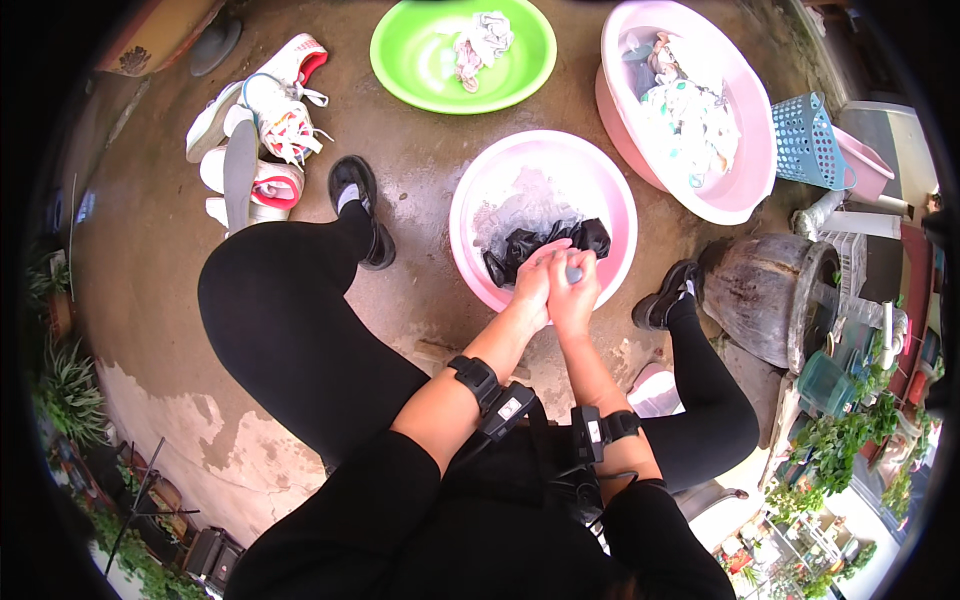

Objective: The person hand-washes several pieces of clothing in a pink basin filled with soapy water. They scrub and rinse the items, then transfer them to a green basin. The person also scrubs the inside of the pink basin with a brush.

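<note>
In front of me a pink basin [467, 225] stands on the wet floor between my feet. It holds sudsy water and a bunched black cloth [592, 236]. Over its near side my left hand [532, 285] and my right hand [574, 289] are pressed together. Between them is a small grey thing [574, 275], likely a wadded cloth; its end sticks out of my right fist. My fingers hide most of it. The black cloth lies just beyond my hands, and I cannot tell whether they touch it.
A green basin [397, 79] with crumpled cloths is at the far side. Stacked pink basins [757, 150] of wet clothes stand right, by a blue basket [806, 142]. White shoes [277, 112] and a grey insole [241, 176] lie left. A large pot [750, 300] stands near my right foot.
</note>
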Motion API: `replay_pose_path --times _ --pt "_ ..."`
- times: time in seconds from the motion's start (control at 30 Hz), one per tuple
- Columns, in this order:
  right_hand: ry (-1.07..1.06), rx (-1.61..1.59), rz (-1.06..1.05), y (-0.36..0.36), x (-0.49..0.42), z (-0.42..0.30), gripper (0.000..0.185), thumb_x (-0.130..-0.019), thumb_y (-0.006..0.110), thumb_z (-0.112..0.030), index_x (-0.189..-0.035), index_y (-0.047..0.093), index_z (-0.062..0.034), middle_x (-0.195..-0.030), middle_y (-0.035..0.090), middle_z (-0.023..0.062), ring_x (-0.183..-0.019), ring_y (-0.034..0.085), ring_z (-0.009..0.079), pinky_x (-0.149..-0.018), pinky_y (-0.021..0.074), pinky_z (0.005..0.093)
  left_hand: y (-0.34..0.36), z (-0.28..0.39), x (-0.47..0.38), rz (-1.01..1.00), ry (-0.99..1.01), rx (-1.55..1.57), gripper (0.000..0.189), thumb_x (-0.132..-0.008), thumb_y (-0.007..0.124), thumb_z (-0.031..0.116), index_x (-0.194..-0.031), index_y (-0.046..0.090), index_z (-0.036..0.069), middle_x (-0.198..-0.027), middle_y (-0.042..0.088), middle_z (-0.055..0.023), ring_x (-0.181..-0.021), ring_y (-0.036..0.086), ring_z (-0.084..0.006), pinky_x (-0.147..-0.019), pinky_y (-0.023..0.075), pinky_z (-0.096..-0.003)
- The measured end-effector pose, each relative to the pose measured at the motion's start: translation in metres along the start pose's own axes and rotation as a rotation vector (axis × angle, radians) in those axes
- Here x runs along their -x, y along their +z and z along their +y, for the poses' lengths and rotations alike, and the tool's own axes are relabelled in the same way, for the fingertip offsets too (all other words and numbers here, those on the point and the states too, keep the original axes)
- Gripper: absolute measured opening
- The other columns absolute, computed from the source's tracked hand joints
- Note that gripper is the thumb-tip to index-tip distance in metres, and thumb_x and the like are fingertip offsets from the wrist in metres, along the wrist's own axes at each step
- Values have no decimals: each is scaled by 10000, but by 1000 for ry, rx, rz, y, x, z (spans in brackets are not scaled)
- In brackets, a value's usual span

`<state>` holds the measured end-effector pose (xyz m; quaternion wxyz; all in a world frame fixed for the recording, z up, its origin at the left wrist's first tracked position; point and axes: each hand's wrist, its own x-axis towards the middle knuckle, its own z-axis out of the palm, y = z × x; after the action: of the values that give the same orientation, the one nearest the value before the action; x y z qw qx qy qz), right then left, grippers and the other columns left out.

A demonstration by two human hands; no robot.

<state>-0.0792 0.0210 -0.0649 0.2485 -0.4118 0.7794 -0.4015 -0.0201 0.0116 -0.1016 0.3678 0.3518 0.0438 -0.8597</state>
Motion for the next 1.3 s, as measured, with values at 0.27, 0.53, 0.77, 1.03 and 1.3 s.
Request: replay_pose_path --times 0.27,0.53,0.77,1.03,1.3 --pt "228 -246 -121 9 14 -10 245 -902 594 -117 -743 419 -52 -697 484 20 -699 462 98 -625 411 275 7 27 4 130 36 -84 604 -938 562 394 -1394 394 36 -1361 481 -148 -1194 502 -200 -968 443 -353" --pt "315 -429 254 6 -20 -8 218 -910 580 -177 -782 473 -36 -697 546 37 -640 500 114 -584 431 290 33 11 22 85 136 -359 555 -960 557 312 -1402 391 21 -1341 498 -115 -1206 475 -166 -985 417 -313" --pt "494 -795 239 9 -11 -12 183 -931 566 -191 -817 475 -80 -750 538 24 -646 510 111 -604 452 263 29 16 18 -25 170 -138 408 -961 554 172 -1326 485 5 -1292 560 -78 -1151 536 -144 -974 430 -273" --pt "411 -572 -66 1 10 -25 347 -1015 416 -182 -1308 498 -15 -1324 514 120 -1230 469 205 -1044 362 319 34 29 20 54 143 -89 407 -942 584 163 -1312 498 20 -1236 572 -80 -1112 542 -131 -955 435 -258" --pt "510 -514 -3 -5 -27 -40 362 -1009 393 -129 -1331 487 9 -1312 532 180 -1193 516 221 -1001 399 326 44 16 21 -21 280 -255 383 -972 532 174 -1332 490 49 -1348 493 -90 -1198 491 -155 -1005 391 -283"
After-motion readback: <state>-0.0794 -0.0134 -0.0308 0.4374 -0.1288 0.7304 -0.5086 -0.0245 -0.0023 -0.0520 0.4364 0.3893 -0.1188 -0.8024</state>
